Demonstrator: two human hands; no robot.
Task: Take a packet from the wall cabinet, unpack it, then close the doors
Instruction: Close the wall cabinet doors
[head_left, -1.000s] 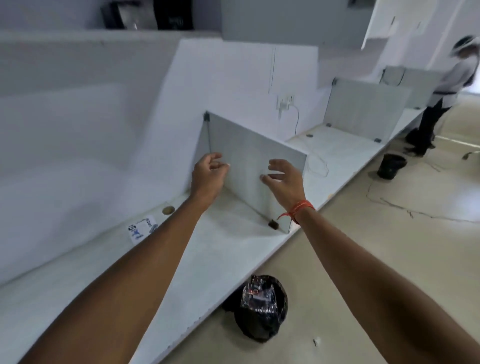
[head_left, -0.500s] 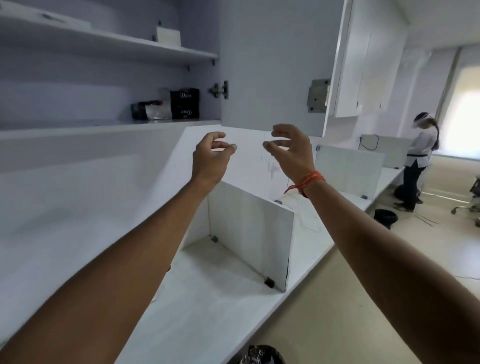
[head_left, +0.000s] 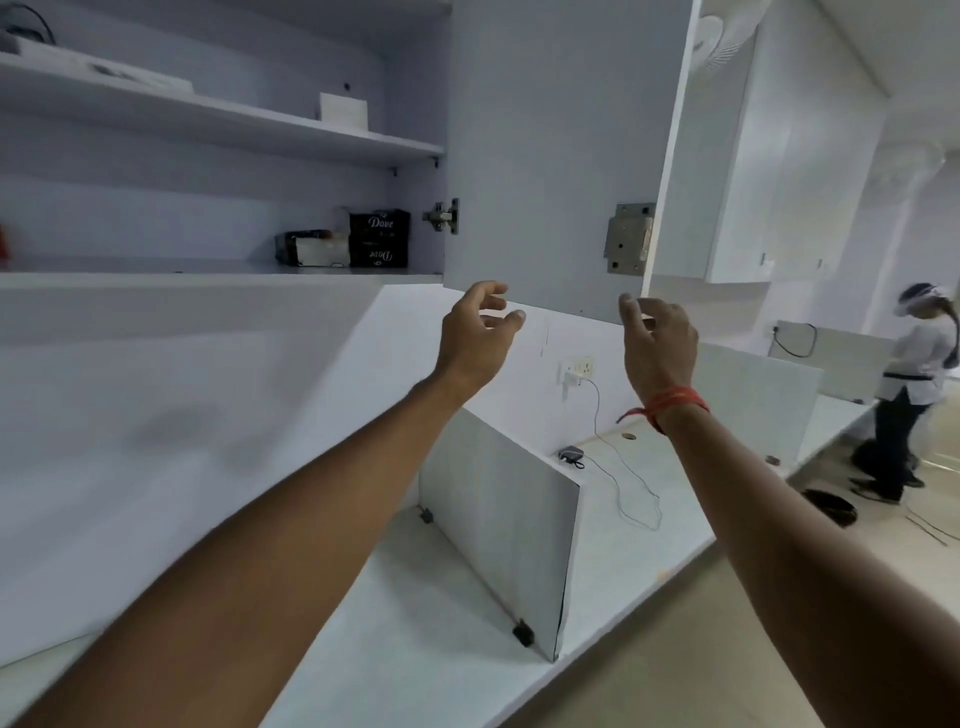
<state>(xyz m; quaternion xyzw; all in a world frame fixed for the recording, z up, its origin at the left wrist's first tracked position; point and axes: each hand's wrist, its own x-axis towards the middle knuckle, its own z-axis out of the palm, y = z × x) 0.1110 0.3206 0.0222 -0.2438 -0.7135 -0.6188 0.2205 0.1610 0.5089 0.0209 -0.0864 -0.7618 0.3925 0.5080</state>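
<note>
Nearest to us, our two bare forearms rise from the bottom edge of the view, from about 7 and 5 o'clock, toward the middle; under them runs the white counter (head_left: 426, 639), and on it a grey divider panel (head_left: 498, 525) stands upright at about 6 o'clock from our hands; beyond the panel a thin cable (head_left: 631, 499) trails across the counter from a wall socket (head_left: 577, 370).

Our left hand (head_left: 475, 335) hangs in the air just below the bottom edge of the open cabinet door (head_left: 545, 150), fingers loosely curled and spread, holding nothing; our right hand (head_left: 657, 340), with an orange thread band (head_left: 670, 402) at the wrist, is at 3 o'clock from the left one, its fingers also apart and empty, the fingertips (head_left: 626, 301) right at the door's lower corner; we cannot tell whether they touch it.

The door stands swung out toward us, a metal hinge (head_left: 442, 216) on its inner side and a lock plate (head_left: 628, 236) near its free edge; at 10 o'clock from our left hand, inside the wall cabinet (head_left: 218, 273), the black Dove packets (head_left: 379, 238) sit stacked at the right end of the lower shelf, well apart from both hands, with another dark packet (head_left: 310, 248) just beside them at 9 o'clock; a small white box (head_left: 343, 111) rests on the upper shelf.

Farthest off, at 3 o'clock, a person (head_left: 911, 395) in a white top stands by the counter.
</note>
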